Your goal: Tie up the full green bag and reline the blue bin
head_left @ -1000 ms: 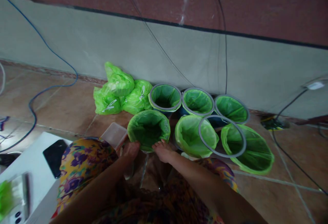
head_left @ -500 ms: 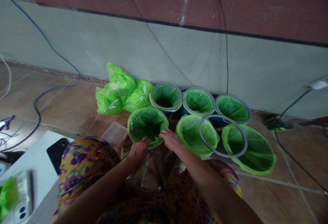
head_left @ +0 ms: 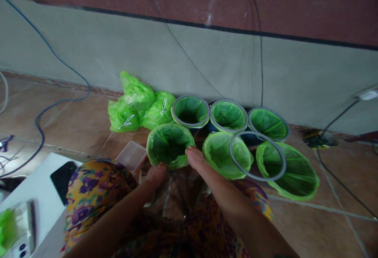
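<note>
A waste bin lined with a green trash bag (head_left: 155, 156) stands right in front of me, the bag's edge folded over its rim. My left hand (head_left: 157, 174) is closed at the near left of that rim, on the bag's edge; its lower fingers are hidden. At the right side, my right hand (head_left: 195, 157) grips the rim's bag edge, thumb uppermost and the other fingers out of sight. Beside it on the right is another bin with a green liner (head_left: 226, 159). A loose grey ring (head_left: 283, 167) lies across this bin and a third lined bin (head_left: 304, 177).
Along the wall stand several green-lined bins with grey rings, one ring (head_left: 191, 125) nearest the bags. Tied green bags (head_left: 138, 96) are heaped left of them. A clear plastic container (head_left: 130, 155), a white table (head_left: 38, 175) with a phone (head_left: 62, 181), and a blue cable (head_left: 41, 118) lie left.
My left hand has slid left and down, from over the near rim to the bin's near left outside. My right hand has barely shifted on the right side of the rim.
</note>
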`<action>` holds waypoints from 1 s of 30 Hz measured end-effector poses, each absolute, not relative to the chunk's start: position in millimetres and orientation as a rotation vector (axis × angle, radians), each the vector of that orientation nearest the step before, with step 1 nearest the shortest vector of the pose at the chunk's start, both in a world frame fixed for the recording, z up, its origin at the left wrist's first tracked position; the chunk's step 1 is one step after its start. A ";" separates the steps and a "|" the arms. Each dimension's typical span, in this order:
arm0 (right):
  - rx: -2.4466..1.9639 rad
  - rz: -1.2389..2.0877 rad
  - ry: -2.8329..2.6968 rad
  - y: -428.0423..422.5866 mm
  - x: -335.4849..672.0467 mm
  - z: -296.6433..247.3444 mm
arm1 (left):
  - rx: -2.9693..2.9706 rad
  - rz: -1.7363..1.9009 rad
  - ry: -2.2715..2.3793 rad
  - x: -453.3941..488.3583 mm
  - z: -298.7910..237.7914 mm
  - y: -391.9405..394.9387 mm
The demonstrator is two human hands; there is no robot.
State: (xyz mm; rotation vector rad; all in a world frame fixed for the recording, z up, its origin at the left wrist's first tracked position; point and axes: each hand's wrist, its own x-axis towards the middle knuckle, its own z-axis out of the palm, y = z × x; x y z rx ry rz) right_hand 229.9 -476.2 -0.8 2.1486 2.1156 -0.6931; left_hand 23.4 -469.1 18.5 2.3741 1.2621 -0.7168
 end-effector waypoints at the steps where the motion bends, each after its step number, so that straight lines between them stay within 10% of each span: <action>1: 2.158 -0.675 2.069 -475.0 226.9 0.9 | 2.375 -0.723 1.256 23.1 18.6 -467.6; 13: 1.905 -0.686 2.422 -497.5 206.6 33.5 | 2.537 -0.249 1.237 31.5 24.7 -483.6; 30: 1.716 -0.792 2.421 -506.8 212.2 20.3 | 2.571 -0.562 1.023 12.2 11.0 -435.2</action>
